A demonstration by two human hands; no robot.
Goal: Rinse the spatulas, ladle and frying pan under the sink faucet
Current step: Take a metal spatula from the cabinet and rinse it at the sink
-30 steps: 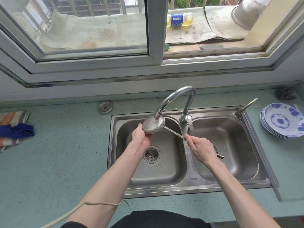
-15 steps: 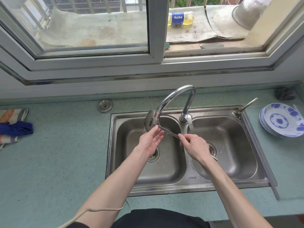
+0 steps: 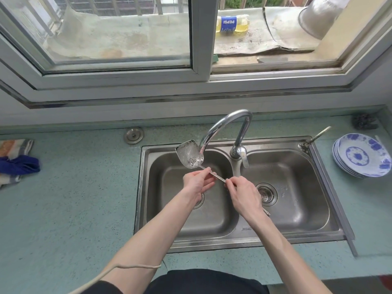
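One utensil only, a spatula [image 3: 189, 156], sits under the faucet [image 3: 220, 127], right hand [image 3: 244, 193] gripping its handle, left hand [image 3: 196, 181] pinching the shaft; ladle and frying pan unseen, likely pending.

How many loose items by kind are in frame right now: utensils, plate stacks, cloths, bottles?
Utensils: 1, a metal spatula under the faucet, held by the left hand and right hand
Plate stacks: 1, blue-and-white plates
Cloths: 1 bundle on the counter
Bottles: 1, Pepsi bottle outside the window
Total: 4
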